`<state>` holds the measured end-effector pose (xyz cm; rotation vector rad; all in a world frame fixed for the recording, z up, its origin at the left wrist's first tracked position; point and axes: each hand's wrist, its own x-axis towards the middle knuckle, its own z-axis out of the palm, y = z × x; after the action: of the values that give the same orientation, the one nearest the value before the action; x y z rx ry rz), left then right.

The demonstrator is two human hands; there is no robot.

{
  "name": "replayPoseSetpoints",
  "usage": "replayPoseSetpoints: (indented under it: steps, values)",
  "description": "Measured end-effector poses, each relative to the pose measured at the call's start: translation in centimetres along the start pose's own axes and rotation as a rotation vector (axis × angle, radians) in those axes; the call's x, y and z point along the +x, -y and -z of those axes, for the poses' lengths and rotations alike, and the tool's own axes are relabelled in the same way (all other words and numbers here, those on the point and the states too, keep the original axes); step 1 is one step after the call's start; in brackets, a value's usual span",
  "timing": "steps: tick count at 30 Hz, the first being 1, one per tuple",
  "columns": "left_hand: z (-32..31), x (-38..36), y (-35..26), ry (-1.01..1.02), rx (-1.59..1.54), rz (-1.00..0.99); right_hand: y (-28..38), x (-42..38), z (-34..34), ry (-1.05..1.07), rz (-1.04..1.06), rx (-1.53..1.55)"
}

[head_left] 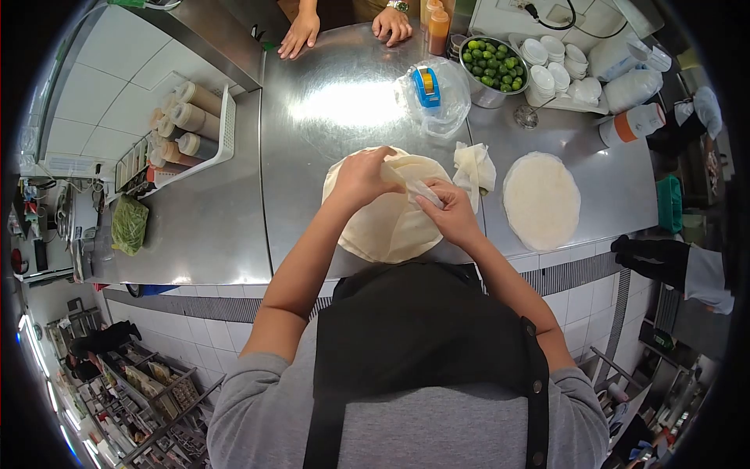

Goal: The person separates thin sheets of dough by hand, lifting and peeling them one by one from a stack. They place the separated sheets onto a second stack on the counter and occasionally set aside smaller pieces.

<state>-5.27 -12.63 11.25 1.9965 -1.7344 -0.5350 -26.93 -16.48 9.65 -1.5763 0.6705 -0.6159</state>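
Note:
A pile of thin, round, cream-coloured wrappers [379, 234] lies on the steel counter right in front of me. At its upper left, my left hand [363, 180] has its fingers curled over a raised fold of the top sheet. My right hand [453, 211] pinches the lifted edge of that sheet between thumb and fingers. Part of the sheet is hidden behind my fingers. Just right of the pile sits a crumpled pale piece [473, 166], perhaps another wrapper. Farther right is a second round pile of wrappers [541, 202], touched by neither hand.
Behind the wrappers are a blue tape dispenser [426, 86] on clear plastic bags [449, 117] and a metal pot of green limes [488, 95]. White cups [547, 66] stand at right, a basket of bottles [223, 141] at left. Another person's hands [392, 27] rest across the counter.

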Motion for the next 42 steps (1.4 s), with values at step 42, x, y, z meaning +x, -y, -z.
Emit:
replayPoseSetpoints:
  steps: [42]
  values:
    - [12.3,-3.1,-3.3,-0.298,-0.867,0.297,1.4,-2.2,8.3,-0.109,-0.091,-0.048]
